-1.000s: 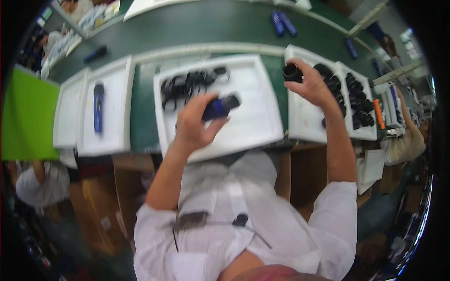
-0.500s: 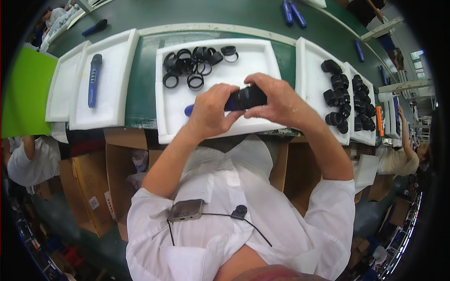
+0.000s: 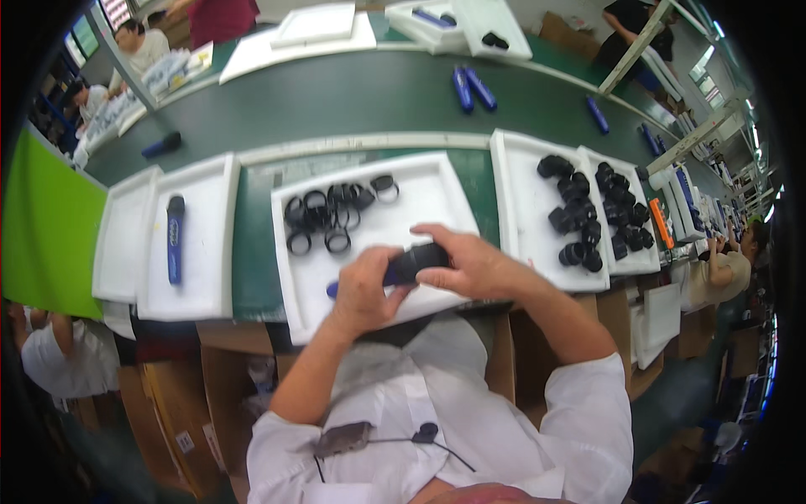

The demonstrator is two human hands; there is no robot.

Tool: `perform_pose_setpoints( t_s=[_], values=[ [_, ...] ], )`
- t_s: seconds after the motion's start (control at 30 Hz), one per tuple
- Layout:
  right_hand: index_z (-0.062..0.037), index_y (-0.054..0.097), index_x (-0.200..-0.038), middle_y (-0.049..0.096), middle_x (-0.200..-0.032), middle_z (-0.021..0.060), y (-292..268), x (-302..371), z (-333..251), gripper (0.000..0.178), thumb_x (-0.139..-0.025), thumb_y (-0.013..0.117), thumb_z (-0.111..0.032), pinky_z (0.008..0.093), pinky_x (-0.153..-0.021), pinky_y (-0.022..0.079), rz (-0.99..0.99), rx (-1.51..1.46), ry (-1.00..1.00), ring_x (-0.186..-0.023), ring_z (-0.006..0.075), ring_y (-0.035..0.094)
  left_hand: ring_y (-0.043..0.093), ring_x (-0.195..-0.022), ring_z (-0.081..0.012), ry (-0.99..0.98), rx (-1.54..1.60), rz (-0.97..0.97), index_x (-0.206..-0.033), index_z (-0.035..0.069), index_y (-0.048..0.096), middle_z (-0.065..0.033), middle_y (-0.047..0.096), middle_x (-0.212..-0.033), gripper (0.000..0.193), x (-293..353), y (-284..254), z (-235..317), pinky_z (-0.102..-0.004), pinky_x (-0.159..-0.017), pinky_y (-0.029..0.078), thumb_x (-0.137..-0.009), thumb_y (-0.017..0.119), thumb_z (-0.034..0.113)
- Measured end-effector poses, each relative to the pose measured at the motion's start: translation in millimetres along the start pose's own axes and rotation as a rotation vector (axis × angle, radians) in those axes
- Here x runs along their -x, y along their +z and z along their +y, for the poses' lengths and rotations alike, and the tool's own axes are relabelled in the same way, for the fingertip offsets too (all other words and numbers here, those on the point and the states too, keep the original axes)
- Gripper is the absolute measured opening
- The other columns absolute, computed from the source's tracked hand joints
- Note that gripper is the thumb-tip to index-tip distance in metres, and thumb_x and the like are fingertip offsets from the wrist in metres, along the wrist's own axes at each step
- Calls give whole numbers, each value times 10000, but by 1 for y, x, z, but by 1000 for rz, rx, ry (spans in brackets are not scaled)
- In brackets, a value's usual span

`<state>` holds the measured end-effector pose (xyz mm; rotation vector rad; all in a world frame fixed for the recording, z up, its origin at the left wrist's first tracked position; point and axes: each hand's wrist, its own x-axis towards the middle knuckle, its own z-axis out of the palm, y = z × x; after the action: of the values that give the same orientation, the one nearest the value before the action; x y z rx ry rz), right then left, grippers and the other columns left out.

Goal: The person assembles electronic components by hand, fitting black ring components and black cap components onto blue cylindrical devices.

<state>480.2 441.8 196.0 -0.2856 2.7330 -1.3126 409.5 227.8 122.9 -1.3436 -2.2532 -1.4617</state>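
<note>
Over the middle white foam tray (image 3: 430,197), both hands hold one microphone with a blue body and a black head (image 3: 417,262). My left hand (image 3: 366,290) is wrapped round the blue body, whose end sticks out to the left of it. The black head is gripped by my right hand (image 3: 467,265), with the thumb on the near side and the fingers on the far side. Left of the hands in the same tray lies a cluster of black rings (image 3: 336,210). My fingers partly cover the joint between head and body.
A blue microphone (image 3: 175,239) lies in a left foam tray (image 3: 214,244). On the right, two foam trays (image 3: 525,197) bear several black microphone heads (image 3: 576,206). Across the green worktop (image 3: 336,92) lie more blue microphone bodies (image 3: 478,88). Cardboard boxes (image 3: 227,386) stand below the table edge.
The head view has tilted upward, so the trays and hands appear lower and more of the far worktop shows. Both hands keep hold of the same microphone.
</note>
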Motion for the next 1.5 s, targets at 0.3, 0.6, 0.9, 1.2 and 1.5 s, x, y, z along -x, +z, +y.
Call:
perform_pose_setpoints(
  t_s=[0.3,0.6,0.9,1.2,1.5],
  values=[
    [-54,608,-1254,682,-917,132,8,-3,18,407,-879,758,-105,316,-737,532,170,-43,-324,-795,215,667,686,-824,-296,-38,66,-52,-1132,38,619,-126,680,-969,477,-10,-4,-9,-358,-739,542,-746,871,159],
    [31,611,-1193,625,-702,138,4,7,8,527,-945,709,-424,344,-587,488,93,58,46,-601,224,609,664,-880,-341,-26,36,-53,-1128,35,603,-142,665,-978,522,2,2,-4,-410,-736,530,-707,880,172],
    [45,617,-1120,592,-668,139,2,12,11,450,-970,668,-376,352,-571,465,51,-93,149,-579,211,566,652,-896,-347,-18,29,-72,-1138,37,586,-140,655,-985,518,0,3,-7,-420,-733,521,-724,868,169],
    [61,661,-1048,628,-721,126,12,16,2,468,-981,638,-401,333,-649,487,210,-18,-59,-672,186,596,645,-890,-340,-18,22,-101,-1128,43,580,-127,649,-982,508,1,2,-7,-421,-731,516,-728,867,167],
    [44,659,-1053,633,-721,143,25,13,11,395,-968,655,-341,344,-673,519,321,82,-169,-685,210,631,645,-905,-343,-47,11,-129,-1142,52,574,-126,644,-983,524,2,6,-9,-425,-738,516,-727,871,171]
  ],
)
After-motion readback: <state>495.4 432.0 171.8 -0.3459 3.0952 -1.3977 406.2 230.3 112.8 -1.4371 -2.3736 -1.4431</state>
